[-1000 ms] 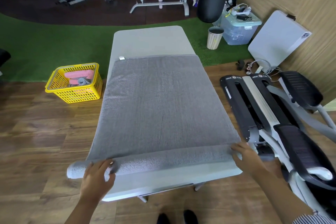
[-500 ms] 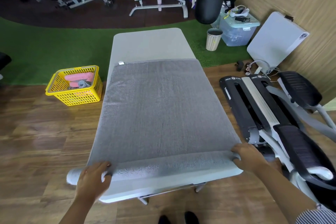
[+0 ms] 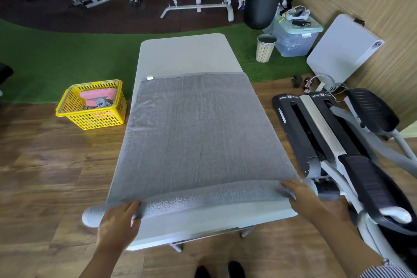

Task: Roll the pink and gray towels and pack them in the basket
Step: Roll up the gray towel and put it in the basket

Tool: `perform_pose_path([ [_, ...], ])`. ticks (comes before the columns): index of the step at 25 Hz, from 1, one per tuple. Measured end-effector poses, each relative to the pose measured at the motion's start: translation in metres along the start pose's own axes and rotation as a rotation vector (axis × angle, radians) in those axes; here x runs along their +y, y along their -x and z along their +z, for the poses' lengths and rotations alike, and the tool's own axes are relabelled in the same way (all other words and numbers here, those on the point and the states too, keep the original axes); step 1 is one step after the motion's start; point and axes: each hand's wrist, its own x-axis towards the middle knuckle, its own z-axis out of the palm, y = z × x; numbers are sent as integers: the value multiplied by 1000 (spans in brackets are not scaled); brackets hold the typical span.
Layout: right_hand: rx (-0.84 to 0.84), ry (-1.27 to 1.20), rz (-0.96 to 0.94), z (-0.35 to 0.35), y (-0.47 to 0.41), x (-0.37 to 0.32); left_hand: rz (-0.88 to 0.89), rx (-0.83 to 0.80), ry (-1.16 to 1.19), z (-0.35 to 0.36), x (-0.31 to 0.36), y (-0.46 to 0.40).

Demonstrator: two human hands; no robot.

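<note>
While gray towel lies flat, both hands rest on rolled edge, fingers extended.

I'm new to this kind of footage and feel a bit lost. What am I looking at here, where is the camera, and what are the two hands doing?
There is no machine here. A person wears a wide-angle camera on the head, looking forward and down, so you see their own two arms.

A gray towel lies spread on a long pale table. Its near edge is rolled into a tube. The left hand rests on the roll near its left end, the right hand on its right end, fingers fairly straight, pressing rather than gripping.

On the floor to the left stands a yellow basket that already holds rolled pink towels and a gray one. An exercise machine stands on the right.
</note>
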Motion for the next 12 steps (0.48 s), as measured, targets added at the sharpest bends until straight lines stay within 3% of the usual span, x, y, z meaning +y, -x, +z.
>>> perform_pose_path([
  [3, 20, -18, -21, 5, 4, -4, -36, -38, -6, 1, -10, 12],
  [12, 38, -34, -181, 20, 3, -20, -78, 167, 47, 4, -30, 29],
])
